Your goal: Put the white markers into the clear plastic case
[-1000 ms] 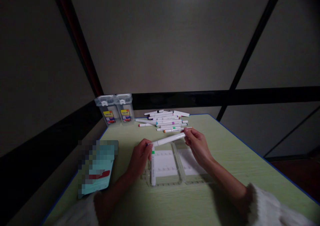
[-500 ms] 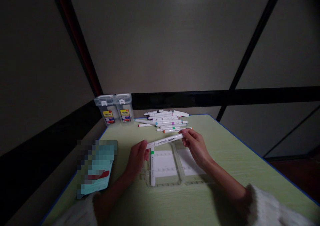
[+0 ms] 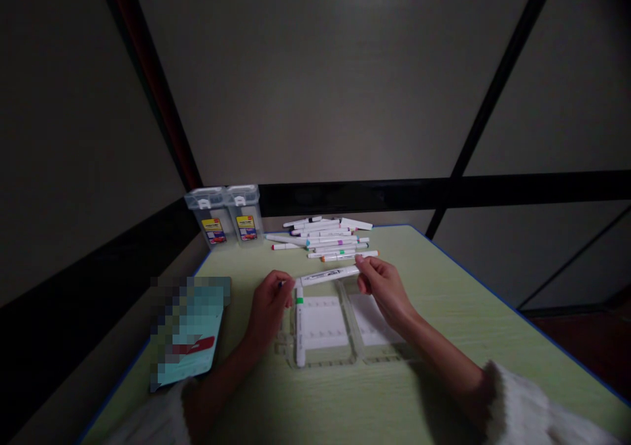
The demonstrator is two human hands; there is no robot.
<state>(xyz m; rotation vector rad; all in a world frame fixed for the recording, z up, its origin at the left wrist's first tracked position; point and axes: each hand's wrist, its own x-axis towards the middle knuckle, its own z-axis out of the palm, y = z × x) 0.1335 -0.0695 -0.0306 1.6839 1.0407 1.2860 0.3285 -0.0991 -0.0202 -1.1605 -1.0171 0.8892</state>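
- Grey wall panels (image 3: 320,90) stand behind everything, and a black strip (image 3: 355,196) crosses them.
- The pale green table (image 3: 493,353) has a blue edge and carries all the smaller things.
- A clear plastic case (image 3: 351,320) lies opened flat near the middle of the table; white paper (image 3: 325,323) shows in both its halves. The right forearm covers a part of the right half.
- A flat greenish thing with a red patch (image 3: 192,346) lies at the left; it is partly blurred, so I cannot tell what it is.
- Many white pens (image 3: 331,240) lie in a loose heap at the far side, mostly sideways.
- Two clear boxes (image 3: 211,228) with yellow labels stand upright, side by side, left of the heap.
- The right hand (image 3: 387,294) is closed with thumb and fingers on the right end of one pen.
- The left hand (image 3: 269,304) has its fingers bent and pinches the other end.
- This held pen (image 3: 326,277) is slightly tilted, above the far edge of the case.
- Another pen (image 3: 300,333), with a green band, lies along the left side of the case.
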